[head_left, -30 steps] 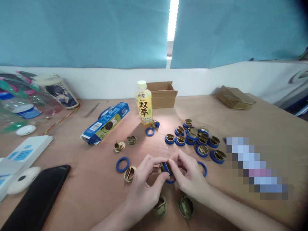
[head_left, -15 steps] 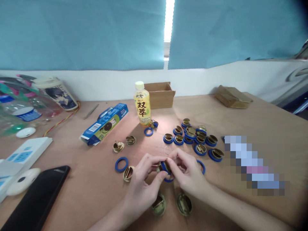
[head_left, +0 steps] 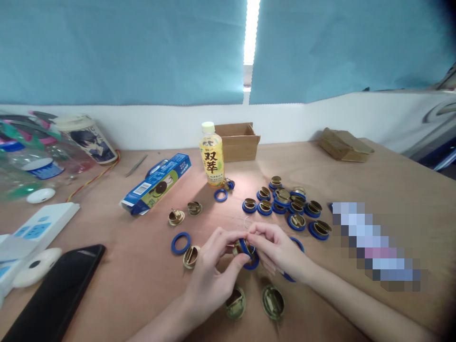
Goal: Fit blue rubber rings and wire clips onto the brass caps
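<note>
My left hand grips a round brass fitting between thumb and fingers. A blue ring sits tilted around the fitting. My right hand is closed in a pinch at the ring's upper edge; what its fingertips hold is too small to make out. Just above the fingertips shows a thin wire loop. Another blue ring lies beneath the hands. Two ringless brass fittings rest near the wrists. Left of my left hand are a brass fitting and a loose blue ring.
Several brass fittings with blue rings are grouped right of centre. Behind them stand a yellow-labelled bottle and an open cardboard box. Leftward lie a blue carton, a phone and a power strip.
My right hand's fingers have shifted up to the ring's top edge, and the hand has tilted flatter. More of the blue rings beneath and beside it now shows. My left hand keeps its grip.
</note>
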Demonstrator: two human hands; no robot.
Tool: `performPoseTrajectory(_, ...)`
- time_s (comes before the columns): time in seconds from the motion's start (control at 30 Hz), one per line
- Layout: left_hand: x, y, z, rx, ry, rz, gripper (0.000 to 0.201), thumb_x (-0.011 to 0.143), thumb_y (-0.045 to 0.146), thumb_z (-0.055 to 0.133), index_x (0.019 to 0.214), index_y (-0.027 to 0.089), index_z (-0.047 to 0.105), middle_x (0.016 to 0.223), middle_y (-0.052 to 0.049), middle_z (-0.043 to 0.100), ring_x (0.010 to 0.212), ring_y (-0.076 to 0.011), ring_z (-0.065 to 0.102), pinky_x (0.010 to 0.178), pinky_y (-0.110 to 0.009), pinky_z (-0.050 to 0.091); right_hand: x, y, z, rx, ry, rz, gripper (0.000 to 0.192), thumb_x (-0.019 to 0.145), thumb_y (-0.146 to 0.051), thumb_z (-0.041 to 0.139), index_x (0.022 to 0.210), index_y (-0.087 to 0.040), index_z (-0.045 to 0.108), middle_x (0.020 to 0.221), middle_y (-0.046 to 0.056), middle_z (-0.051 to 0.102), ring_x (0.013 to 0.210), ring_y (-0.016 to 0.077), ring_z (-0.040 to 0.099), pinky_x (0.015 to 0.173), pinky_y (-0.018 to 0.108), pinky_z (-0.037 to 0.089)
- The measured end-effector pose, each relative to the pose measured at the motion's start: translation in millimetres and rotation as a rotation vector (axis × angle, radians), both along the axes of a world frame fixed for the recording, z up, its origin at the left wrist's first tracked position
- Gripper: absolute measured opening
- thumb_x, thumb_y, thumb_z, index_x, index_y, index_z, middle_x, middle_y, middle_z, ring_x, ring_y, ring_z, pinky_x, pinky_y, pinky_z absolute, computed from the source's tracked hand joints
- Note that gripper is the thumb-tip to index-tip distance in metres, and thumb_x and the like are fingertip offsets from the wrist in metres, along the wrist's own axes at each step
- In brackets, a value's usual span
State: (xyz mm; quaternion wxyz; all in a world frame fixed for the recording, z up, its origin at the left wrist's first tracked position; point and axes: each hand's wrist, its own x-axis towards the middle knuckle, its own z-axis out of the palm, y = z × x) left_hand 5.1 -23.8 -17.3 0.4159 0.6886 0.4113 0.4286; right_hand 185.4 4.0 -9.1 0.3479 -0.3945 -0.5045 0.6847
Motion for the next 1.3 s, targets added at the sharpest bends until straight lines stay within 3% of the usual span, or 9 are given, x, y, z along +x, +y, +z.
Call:
performPoseTrajectory(0.1, 0, 0, 0.3, 0.027, 0.016, -0.013, 0.03, 0.094, 0.016, 0.059, 0.121, 0.029, 0.063, 0.102, -0.004, 0.062, 0.093, -0.02, 0.067, 0.078, -0.031, 0.059, 2, 1, -1.0, -0.114, 0.032, 0.038, 0.033, 0.086, -0.048, 0.062, 0.073, -0.02, 0.051, 0.037, -0.012, 0.042, 0.025, 0.0048, 0.03, 0.029, 0.015, 0.019)
performPoseTrajectory(0.27, 0, 1, 4.0, 0.102, 0.059, -0.009, 0.029, 0.092, 0.014, 0.061, 0.118, 0.027, 0.065, 0.092, -0.003, 0.061, 0.082, -0.0178, 0.065, 0.072, -0.029, 0.057, 2, 2, -3.0, -0.275, 0.143, 0.086, 0.031, 0.079, -0.041, 0.065, 0.065, -0.02, 0.047, 0.037, -0.009, 0.049, 0.027, 0.0067, 0.041, 0.034, 0.017, 0.041)
performPoseTrajectory(0.47, 0, 0, 5.9, 0.123, 0.053, -0.001, 0.029, 0.093, 0.012, 0.059, 0.118, 0.025, 0.064, 0.092, -0.003, 0.061, 0.081, -0.0174, 0.066, 0.067, -0.025, 0.056, 12, 7, -1.0, -0.422, 0.258, 0.263, 0.031, 0.083, -0.042, 0.071, 0.074, -0.014, 0.06, 0.048, -0.003, 0.063, 0.035, 0.0084, 0.056, 0.048, 0.022, 0.056)
performPoseTrajectory(0.57, -1, 0, 6.6, 0.143, 0.044, -0.006, 0.029, 0.092, 0.011, 0.059, 0.117, 0.025, 0.064, 0.092, -0.003, 0.062, 0.082, -0.0176, 0.066, 0.068, -0.026, 0.056, 15, 8, -1.4, -0.449, 0.298, 0.315, 0.034, 0.086, -0.043, 0.069, 0.074, -0.013, 0.059, 0.052, 0.0, 0.067, 0.038, 0.0102, 0.06, 0.049, 0.023, 0.057)
performPoseTrajectory(0.97, -2, 3, 9.7, 0.193, 0.133, -0.01, 0.029, 0.089, 0.007, 0.059, 0.112, 0.025, 0.062, 0.089, -0.002, 0.061, 0.079, -0.0171, 0.064, 0.069, -0.027, 0.055, 6, 2, -10.2, -0.427, 0.256, 0.195, 0.036, 0.082, -0.043, 0.065, 0.064, -0.018, 0.047, 0.045, -0.004, 0.058, 0.034, 0.01, 0.054, 0.044, 0.021, 0.049)
performPoseTrajectory(1.13, -3, 1, 6.2, 0.143, 0.091, -0.005, 0.024, 0.091, 0.011, 0.058, 0.111, 0.025, 0.063, 0.093, -0.003, 0.062, 0.082, -0.0181, 0.065, 0.071, -0.028, 0.057, 2, -1, -9.5, -0.398, 0.279, 0.14, 0.038, 0.082, -0.045, 0.065, 0.063, -0.019, 0.045, 0.043, -0.004, 0.057, 0.032, 0.0097, 0.052, 0.043, 0.021, 0.047)
performPoseTrajectory(1.3, -2, 3, -4.1, -0.027, -0.075, 0.059, 0.017, 0.095, 0.016, 0.057, 0.11, 0.025, 0.06, 0.104, -0.004, 0.063, 0.098, -0.0193, 0.067, 0.082, -0.028, 0.059, 6, 0, 0.8, -0.309, 0.339, 0.133, 0.039, 0.09, -0.044, 0.06, 0.064, -0.02, 0.043, 0.042, -0.006, 0.056, 0.032, 0.0084, 0.051, 0.044, 0.02, 0.048)
